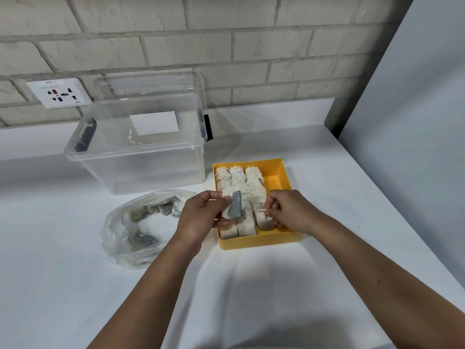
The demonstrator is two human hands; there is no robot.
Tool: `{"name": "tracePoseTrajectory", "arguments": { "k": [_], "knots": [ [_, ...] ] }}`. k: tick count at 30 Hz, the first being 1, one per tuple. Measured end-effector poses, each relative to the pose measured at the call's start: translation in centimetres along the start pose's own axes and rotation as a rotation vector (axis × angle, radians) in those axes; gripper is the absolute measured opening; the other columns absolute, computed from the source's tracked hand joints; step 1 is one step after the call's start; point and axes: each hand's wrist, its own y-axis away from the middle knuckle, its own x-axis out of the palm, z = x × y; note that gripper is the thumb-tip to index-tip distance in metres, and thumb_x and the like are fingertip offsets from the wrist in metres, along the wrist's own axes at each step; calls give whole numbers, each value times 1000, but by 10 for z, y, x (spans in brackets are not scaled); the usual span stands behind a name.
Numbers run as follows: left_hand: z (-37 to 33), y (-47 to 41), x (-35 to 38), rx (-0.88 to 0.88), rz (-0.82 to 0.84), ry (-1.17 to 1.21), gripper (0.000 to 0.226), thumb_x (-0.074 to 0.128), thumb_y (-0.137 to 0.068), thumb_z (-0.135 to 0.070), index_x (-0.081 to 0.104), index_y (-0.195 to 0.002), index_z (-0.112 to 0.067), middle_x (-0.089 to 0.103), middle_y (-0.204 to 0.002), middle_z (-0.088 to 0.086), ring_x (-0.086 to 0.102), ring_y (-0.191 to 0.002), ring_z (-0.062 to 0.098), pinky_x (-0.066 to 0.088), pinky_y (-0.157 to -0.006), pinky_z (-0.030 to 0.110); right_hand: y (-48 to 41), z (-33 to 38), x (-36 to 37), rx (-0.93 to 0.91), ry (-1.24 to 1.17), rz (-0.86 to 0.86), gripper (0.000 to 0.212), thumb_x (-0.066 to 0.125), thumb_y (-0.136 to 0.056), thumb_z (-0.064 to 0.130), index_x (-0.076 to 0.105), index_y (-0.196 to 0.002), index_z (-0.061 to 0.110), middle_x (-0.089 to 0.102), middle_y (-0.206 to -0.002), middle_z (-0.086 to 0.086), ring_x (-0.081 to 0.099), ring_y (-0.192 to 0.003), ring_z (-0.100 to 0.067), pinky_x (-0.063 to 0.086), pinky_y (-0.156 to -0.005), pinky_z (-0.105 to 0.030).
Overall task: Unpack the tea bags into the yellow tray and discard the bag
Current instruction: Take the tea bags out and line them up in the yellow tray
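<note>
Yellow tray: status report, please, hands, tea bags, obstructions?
Left hand holds a tea bag over the yellow tray. Right hand pinches a tag. Plastic bag holds more. Nothing blocking.

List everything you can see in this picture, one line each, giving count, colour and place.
yellow tray: one, yellow, on the counter.
tea bags in the tray: many, off-white, three rows.
held tea bag: one, white and grey, above the tray's left row.
plastic bag: one, clear, left of the tray.
bagged tea bags: several, grey-white, inside the plastic bag.
storage box: one, clear, open, behind the plastic bag.
lid: one, clear, propped on the wall behind the box.
socket: one, white, on the wall, left.
counter: one, white.
left hand: grips the held tea bag.
right hand: pinches a white tag at the right row's front.
</note>
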Motion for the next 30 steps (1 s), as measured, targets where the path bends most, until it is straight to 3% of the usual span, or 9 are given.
{"name": "tracePoseTrajectory", "arguments": {
  "k": [2,7,13,16,19,21,26,30],
  "knots": [
    [0,0,-1,1,1,4,5,69,-91,-14,67,-92,-10,71,-84,11,70,-77,19,61,-63,27,-5,-1,7,14,55,-69,6,65,-90,19,62,-86,17,69,-79,0,68,-75,-19,58,-76,-40],
    [0,0,-4,6,-9,14,4,69,-91,-13,66,-91,-10,72,-74,2,70,-66,12,62,-64,28,-14,2,14,57,119,-145,8,60,-93,24,58,-89,17,69,-84,-4,66,-78,-23,57,-78,-41],
    [1,1,-4,12,1,48,16,70,-91,-14,69,-100,-1,74,-76,2,72,-69,14,62,-63,27,-9,7,6,-8,137,-223,17,68,-88,26,60,-98,16,62,-97,1,60,-88,-16,49,-78,-30],
    [1,1,-1,5,-9,52,22,69,-92,-17,72,-101,2,75,-86,12,71,-75,20,61,-64,25,-3,18,-3,-56,-89,-280,14,67,-89,25,67,-101,17,65,-96,4,61,-79,-9,52,-75,-26],
    [1,1,4,2,15,46,22,66,-94,-20,74,-99,1,75,-92,17,71,-79,22,62,-68,26,4,33,-9,-27,-468,-116,14,65,-92,19,70,-104,16,68,-91,-3,66,-64,-11,58,-64,-28],
    [0,3,8,8,40,32,22,65,-95,-20,74,-99,-1,76,-90,13,72,-77,17,62,-69,26,6,37,-11,-38,-553,-34,17,65,-92,16,70,-108,17,67,-87,-1,65,-63,-12,56,-61,-28],
    [-2,5,13,32,78,-26,19,67,-93,-21,75,-101,-5,76,-82,2,70,-70,10,61,-68,25,7,39,-15,-70,-433,4,12,74,-85,13,67,-92,20,66,-79,-2,64,-63,-19,58,-65,-36],
    [-3,4,12,59,22,-73,17,71,-90,-22,78,-97,-8,75,-88,7,67,-73,19,61,-77,33,9,31,-26,-75,-207,-102,9,77,-82,18,71,-88,14,66,-70,7,62,-62,-7,51,-67,-24]
  ]
}}
